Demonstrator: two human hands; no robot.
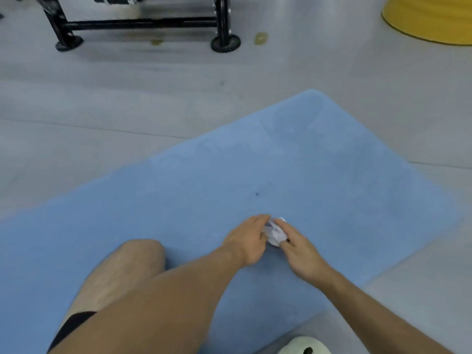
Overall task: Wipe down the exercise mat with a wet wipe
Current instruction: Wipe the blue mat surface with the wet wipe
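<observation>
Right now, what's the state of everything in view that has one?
exercise mat: unrolled, flat on the floor, dark speck mid-surface.
wet wipe: crumpled, held between both hands.
left hand: grips the wipe.
right hand: pinches the wipe.
knee: bent, over the mat.
black rack: standing on the floor beyond the mat.
shoe: on the floor at the mat's edge.

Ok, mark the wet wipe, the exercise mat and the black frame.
wet wipe (275, 232): head view, middle of the crumpled wad.
exercise mat (319, 159): head view, bare blue surface.
black frame (140, 23): head view, its horizontal crossbar.
</observation>
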